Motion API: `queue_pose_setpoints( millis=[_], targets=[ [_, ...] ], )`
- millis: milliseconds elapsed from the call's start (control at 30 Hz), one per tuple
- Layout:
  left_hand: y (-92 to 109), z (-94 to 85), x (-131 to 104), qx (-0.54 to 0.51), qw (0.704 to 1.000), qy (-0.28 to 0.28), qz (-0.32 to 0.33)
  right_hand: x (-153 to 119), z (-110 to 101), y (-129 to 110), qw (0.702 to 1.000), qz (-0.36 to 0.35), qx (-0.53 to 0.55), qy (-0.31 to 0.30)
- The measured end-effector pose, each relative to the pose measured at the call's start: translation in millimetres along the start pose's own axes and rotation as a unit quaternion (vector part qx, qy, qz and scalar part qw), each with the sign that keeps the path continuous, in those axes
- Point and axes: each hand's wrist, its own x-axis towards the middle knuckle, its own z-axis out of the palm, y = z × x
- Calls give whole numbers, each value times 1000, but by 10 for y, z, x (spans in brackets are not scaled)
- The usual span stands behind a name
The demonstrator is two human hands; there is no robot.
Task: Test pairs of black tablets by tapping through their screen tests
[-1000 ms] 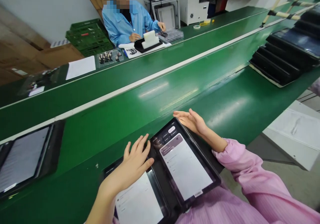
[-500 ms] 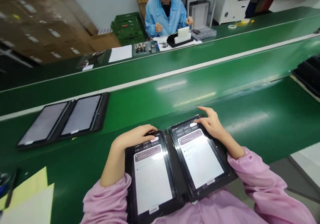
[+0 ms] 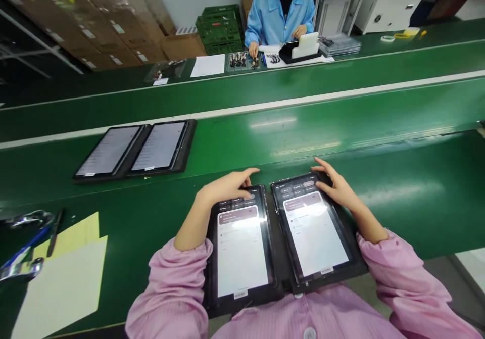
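Two tablets lie side by side in front of me in a dark tray at the bench's near edge. Both show a row of dark tiles above a white panel. Over the top of the left tablet is my left hand, fingers apart, its thumb at a tile near the top right corner. My right hand is open at the top right of the right tablet, with the thumb near a tile and the index finger stretched past the edge. Neither hand grips anything.
Another pair of lit tablets lies in a dark tray on the green belt, left of centre. Yellow paper sheets and a dark pen lie at lower left. Across the belt a person in blue handles small parts.
The view has shifted, so the things appear farther right. My thumbs have moved slightly off the highlighted tiles, and the left index finger is now stretched out. The person opposite has reached into the parts tray.
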Motion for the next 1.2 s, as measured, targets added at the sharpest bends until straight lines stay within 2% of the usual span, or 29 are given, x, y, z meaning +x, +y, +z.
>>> queue_pose_setpoints(
  millis=[67, 133, 167, 267, 333, 433, 533, 733, 800, 900, 967, 1033, 1133, 1200],
  targets=[
    [-42, -79, -14, -10, 998, 59, -32, 24, -15, 29, 996, 40, 74, 35],
    [-71, -123, -71, -9, 996, 77, -36, 26, -53, 29, 990, 63, 123, 26],
    [-74, -122, -108, -10, 998, 55, -22, 19, -76, 19, 989, 65, 131, 9],
    [-10, -39, -224, 11, 998, -57, 30, -16, -144, -27, 993, 34, 90, -70],
    [89, 41, -279, 64, 994, -88, 26, -36, -177, -52, 991, -4, 38, -130],
    [258, 116, -328, 130, 988, -88, -9, -55, -213, -69, 981, -47, -15, -187],
    [379, 159, -354, 150, 985, -85, -11, -71, -234, -77, 975, -56, -35, -214],
    [514, 344, -324, 217, 974, -47, -32, -89, -218, -88, 972, -59, -65, -217],
    [503, 341, -323, 210, 976, -43, -33, -81, -230, -86, 975, -54, -54, -209],
    [312, 210, -406, 150, 987, -49, -13, -95, -271, -96, 987, -38, -3, -159],
    [55, 98, -528, 116, 992, -50, -25, -157, -279, -138, 994, -37, 8, -103],
    [-253, 29, -685, 83, 995, -36, -44, -276, -243, -221, 996, -53, -32, -65],
    [-651, 67, -901, -5, 999, 27, -26, -528, -105, -387, 984, -101, -127, -78],
    [-812, 175, -979, -72, 994, 79, -9, -686, 4, -489, 967, -140, -182, -107]
  ],
)
